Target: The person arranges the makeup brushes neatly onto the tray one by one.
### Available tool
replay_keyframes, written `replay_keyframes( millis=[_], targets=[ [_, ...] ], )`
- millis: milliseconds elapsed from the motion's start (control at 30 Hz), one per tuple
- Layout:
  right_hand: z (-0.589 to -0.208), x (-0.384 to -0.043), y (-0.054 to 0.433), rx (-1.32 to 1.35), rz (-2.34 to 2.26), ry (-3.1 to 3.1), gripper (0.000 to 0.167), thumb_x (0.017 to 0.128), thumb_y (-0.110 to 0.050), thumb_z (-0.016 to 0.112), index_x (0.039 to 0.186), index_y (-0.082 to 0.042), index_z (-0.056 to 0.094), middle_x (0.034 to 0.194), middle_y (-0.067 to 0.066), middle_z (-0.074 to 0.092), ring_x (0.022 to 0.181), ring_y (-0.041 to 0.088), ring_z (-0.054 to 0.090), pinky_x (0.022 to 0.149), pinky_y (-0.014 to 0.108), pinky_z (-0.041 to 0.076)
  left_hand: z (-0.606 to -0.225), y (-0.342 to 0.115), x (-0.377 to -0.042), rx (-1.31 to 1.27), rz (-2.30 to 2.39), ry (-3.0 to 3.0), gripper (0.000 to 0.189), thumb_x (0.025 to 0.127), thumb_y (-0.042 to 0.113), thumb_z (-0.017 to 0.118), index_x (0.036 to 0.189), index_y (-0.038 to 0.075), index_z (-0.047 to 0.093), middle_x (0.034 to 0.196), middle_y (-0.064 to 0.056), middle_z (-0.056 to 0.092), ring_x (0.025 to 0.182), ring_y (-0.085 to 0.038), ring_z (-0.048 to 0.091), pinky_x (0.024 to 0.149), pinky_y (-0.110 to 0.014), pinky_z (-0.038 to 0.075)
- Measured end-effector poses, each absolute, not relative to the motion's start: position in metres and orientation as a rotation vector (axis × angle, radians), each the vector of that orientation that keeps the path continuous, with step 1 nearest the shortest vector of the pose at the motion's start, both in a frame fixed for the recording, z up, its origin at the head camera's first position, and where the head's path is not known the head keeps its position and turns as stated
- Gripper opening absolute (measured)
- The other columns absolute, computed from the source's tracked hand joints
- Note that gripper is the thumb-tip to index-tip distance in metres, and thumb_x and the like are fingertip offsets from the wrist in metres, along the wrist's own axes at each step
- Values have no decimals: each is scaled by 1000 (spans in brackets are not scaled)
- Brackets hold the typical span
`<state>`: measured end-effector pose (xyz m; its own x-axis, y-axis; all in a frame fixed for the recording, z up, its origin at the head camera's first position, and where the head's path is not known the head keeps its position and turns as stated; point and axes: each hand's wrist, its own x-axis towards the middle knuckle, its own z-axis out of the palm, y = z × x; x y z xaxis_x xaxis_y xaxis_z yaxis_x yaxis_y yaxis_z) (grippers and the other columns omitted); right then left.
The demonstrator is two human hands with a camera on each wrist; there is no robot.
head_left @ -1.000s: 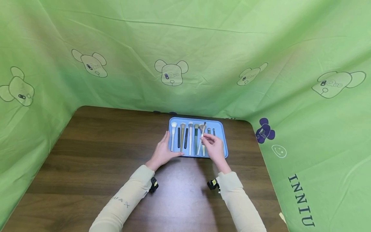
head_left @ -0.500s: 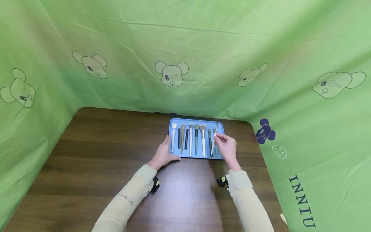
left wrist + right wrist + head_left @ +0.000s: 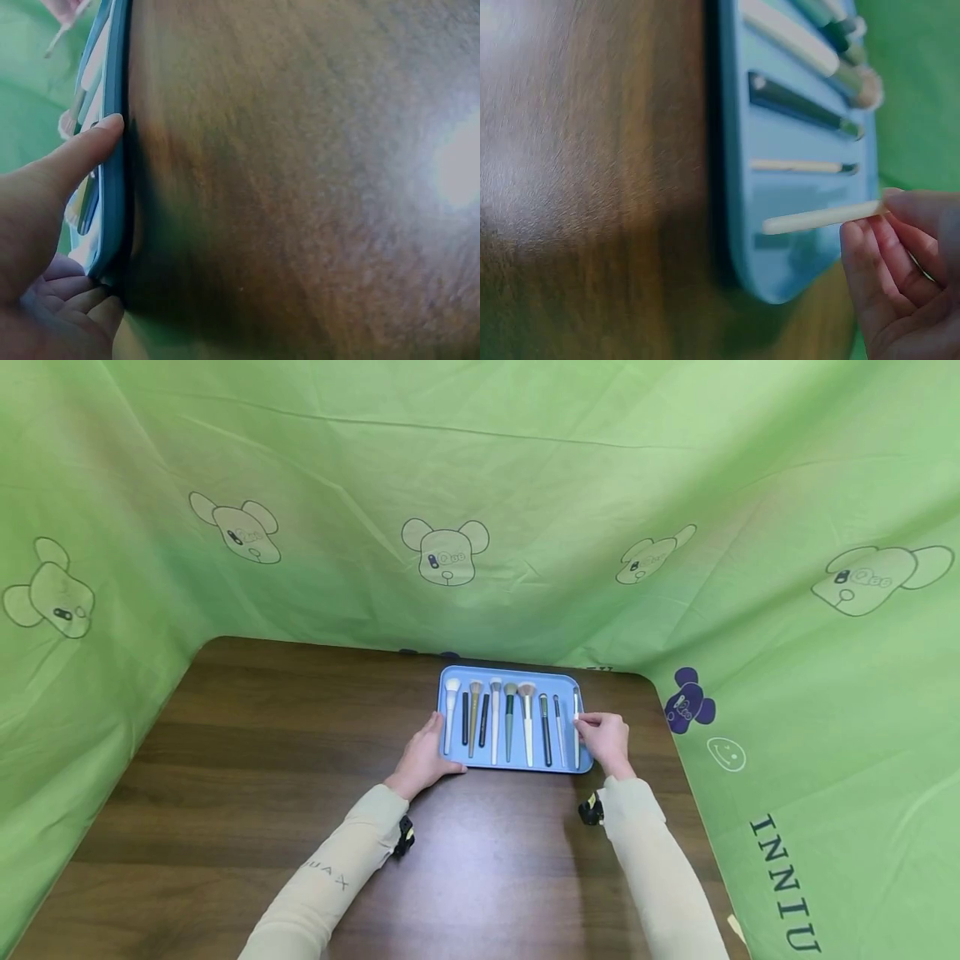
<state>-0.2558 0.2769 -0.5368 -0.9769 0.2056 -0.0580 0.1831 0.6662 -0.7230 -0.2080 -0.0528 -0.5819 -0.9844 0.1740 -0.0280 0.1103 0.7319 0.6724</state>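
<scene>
A light blue tray (image 3: 510, 672) lies on the table with a row of makeup brushes and slim dark sticks in it. My right hand (image 3: 607, 739) pinches a thin white-handled makeup brush (image 3: 817, 217) between thumb and fingers at the tray's right end. In the right wrist view its handle appears slightly above the tray floor, with a dark shadow below. My left hand (image 3: 422, 756) grips the tray's front left corner, the thumb (image 3: 101, 142) on the front rim and the fingers curled at the corner. Beside the held brush lie a slender brush (image 3: 799, 166) and a dark-handled brush (image 3: 802, 105).
The brown wooden table (image 3: 262, 760) extends in front of the tray and to its left. A green printed cloth (image 3: 555, 485) hangs behind the table and along both sides. A white fluffy brush (image 3: 452, 706) lies nearest the tray's left wall.
My right hand has carried the thin brush rightward across the row to the tray's right end and straightened it alongside the others. My left hand stays at the tray's left corner.
</scene>
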Motion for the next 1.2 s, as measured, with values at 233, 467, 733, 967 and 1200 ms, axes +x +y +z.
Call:
replay_keyframes(
  millis=[233, 467, 733, 967, 1200],
  targets=[
    [-547, -263, 278, -357, 1034, -2966, 21, 93, -15, 72, 105, 2, 79, 80, 12, 75, 75, 23, 70, 67, 35, 51, -577, -51, -207, 229, 1029, 2859, 117, 71, 38, 95, 154, -12, 28, 159, -30, 28, 144, -39, 35, 113, -44, 35],
    [-554, -268, 277, -326, 916, -2996, 21, 92, -17, 73, 101, 0, 80, 97, 15, 76, 97, 35, 67, 82, 46, 51, -574, -46, -211, 207, 994, 2895, 114, 69, 39, 96, 150, -13, 34, 154, -32, 36, 139, -40, 42, 110, -44, 39],
    [-561, -269, 276, -319, 910, -3000, 21, 93, -15, 71, 104, 2, 79, 102, 18, 75, 102, 36, 66, 88, 48, 51, -566, -42, -213, 131, 927, 2889, 111, 68, 38, 97, 148, -12, 38, 152, -31, 40, 131, -40, 51, 105, -45, 44],
    [-564, -266, 274, -290, 904, -2964, 22, 93, -14, 71, 104, 3, 78, 103, 19, 75, 103, 39, 66, 90, 51, 50, -565, -39, -215, 109, 894, 2879, 111, 67, 38, 97, 148, -10, 38, 153, -29, 40, 129, -39, 53, 104, -45, 45],
    [-563, -264, 272, -232, 860, -2955, 21, 93, -13, 71, 103, 4, 79, 101, 20, 74, 101, 40, 67, 88, 51, 51, -566, -40, -214, 116, 898, 2877, 112, 68, 39, 96, 149, -11, 38, 153, -31, 39, 132, -40, 50, 105, -45, 44]
  ],
)
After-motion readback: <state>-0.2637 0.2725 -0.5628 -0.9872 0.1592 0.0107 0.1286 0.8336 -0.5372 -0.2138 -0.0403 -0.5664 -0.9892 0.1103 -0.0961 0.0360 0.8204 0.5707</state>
